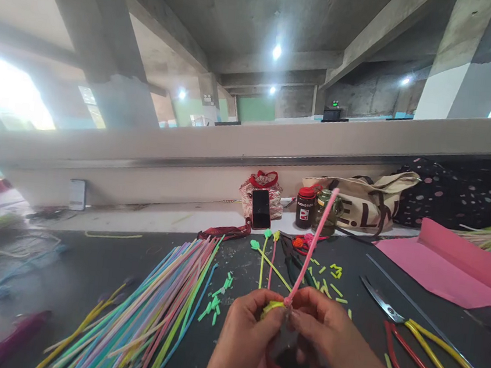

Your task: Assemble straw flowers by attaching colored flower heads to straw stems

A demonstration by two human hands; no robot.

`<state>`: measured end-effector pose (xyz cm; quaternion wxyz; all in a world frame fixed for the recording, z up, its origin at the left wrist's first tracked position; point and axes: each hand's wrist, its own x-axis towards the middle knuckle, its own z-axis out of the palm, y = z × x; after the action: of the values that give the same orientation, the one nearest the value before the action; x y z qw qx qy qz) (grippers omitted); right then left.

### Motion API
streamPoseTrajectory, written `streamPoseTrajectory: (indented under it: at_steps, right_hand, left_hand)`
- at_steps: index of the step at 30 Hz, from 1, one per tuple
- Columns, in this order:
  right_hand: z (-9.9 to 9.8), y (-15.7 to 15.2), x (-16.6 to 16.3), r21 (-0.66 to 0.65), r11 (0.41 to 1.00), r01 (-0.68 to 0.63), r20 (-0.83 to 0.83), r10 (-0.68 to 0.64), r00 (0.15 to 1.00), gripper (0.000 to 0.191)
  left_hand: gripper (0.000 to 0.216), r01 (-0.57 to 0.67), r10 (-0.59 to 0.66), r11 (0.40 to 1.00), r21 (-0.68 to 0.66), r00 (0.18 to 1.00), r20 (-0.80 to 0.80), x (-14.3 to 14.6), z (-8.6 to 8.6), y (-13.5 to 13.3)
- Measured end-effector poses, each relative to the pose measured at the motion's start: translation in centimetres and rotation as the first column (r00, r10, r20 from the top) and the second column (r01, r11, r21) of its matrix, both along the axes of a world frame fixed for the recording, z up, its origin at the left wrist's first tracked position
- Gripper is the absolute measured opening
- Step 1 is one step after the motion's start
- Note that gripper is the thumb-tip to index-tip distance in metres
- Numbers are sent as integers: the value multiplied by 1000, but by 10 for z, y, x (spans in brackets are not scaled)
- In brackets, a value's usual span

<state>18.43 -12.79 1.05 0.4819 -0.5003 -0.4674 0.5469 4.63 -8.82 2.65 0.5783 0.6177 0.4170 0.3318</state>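
Angling inward over the counter point(106, 260), the left hand point(241, 330) pinches a yellow bundle point(273, 307); the curled right hand point(322, 324) seemingly pinches the base of a pink stem point(314, 252).

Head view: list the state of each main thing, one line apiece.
Long pink fuzzy stem, pinched, upper end raised.
Left hand, fingers closed on the stem.
Right hand, fingers closed on the stem.
Metal-bladed scissors with red and yellow handles, lying flat, handles spread.
Black rectangular phone, propped upright, screen dark.
Black cylindrical bottle with red lid, upright, lid on.
Bundle of thin pastel stems, loosely fanned.
Large pink sheet, creased.
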Motion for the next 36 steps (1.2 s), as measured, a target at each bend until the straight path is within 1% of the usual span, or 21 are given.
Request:
streamPoseTrajectory:
  at_steps: [3, 5, 8, 11, 13, 14, 15, 17, 19, 21, 22, 23, 24, 26, 29, 31, 33, 34, 36]
  right_hand:
    - [-5, 2, -2, 9, 996, 88, 113, -89, 990, 26]
    - [-6, 1, -4, 25, 992, 123, 166, -125, 978, 23]
    - [-6, -2, -6, 40, 991, 126, 211, -131, 969, 23]
    - [-5, -5, -7, 54, 993, 102, 265, -113, 958, 24]
    - [-4, -9, -6, 146, 986, 80, 383, -131, 914, 21]
    - [-3, -11, -5, 220, 974, 55, 471, -155, 869, 18]
    - [-3, -13, -4, 300, 954, 15, 564, -190, 804, 16]
    - [-2, -17, 0, 427, 899, -103, 722, -269, 638, 13]
    - [-1, -20, 6, 472, 855, -217, 824, -340, 454, 17]
    - [0, -21, 12, 495, 817, -296, 860, -411, 304, 18]
    - [1, -21, 14, 505, 799, -327, 861, -441, 252, 17]
    - [2, -21, 16, 512, 782, -356, 859, -463, 220, 15]
    - [3, -21, 17, 519, 763, -385, 854, -477, 206, 14]
    - [5, -22, 18, 508, 759, -408, 860, -477, 183, 13]
    - [10, -22, 19, 474, 791, -386, 879, -452, 152, 14]
    - [13, -19, 20, 429, 823, -372, 903, -396, 166, 15]
    - [17, -15, 22, 352, 868, -352, 929, -278, 243, 14]
    - [18, -12, 23, 297, 898, -326, 931, -196, 309, 14]
    - [19, -6, 27, 131, 956, -262, 869, 17, 494, 14]
  left_hand:
    - [25, -31, 32, 998, 48, 999, -20, -1, -3, 1]
    - [26, -50, 50, 997, 61, 999, -8, 0, -4, 2]
    - [26, -58, 58, 996, 63, 998, 4, 1, -6, 2]
    - [24, -62, 63, 995, 83, 998, -5, 2, -9, 3]
    - [22, -61, 64, 993, 104, 998, -17, 1, -10, 3]
    - [21, -56, 60, 992, 113, 998, -25, 1, -10, 4]
    - [21, -51, 56, 991, 122, 998, -37, 0, -10, 4]
    - [19, -37, 48, 990, 138, 996, -78, -2, -9, 4]
    - [18, -18, 41, 986, 166, 990, -137, -4, -6, 4]
    - [16, 17, 26, 978, 207, 979, -204, -5, -3, 4]
    - [15, 42, 14, 973, 229, 971, -237, -5, -2, 4]
    - [15, 73, -3, 966, 250, 963, -271, -6, 0, 4]
    - [14, 105, -18, 957, 271, 952, -305, -5, 2, 3]
    - [15, 171, -41, 930, 325, 928, -371, -4, 6, 2]
    - [18, 266, -49, 869, 418, 886, -461, -2, 11, -2]
    - [19, 343, -65, 820, 459, 851, -521, -1, 12, -4]
    - [19, 421, -72, 757, 499, 814, -577, -2, 11, -5]
    - [18, 460, -70, 717, 524, 795, -602, -3, 10, -5]
    - [16, 541, -66, 620, 568, 758, -649, -3, 6, -4]
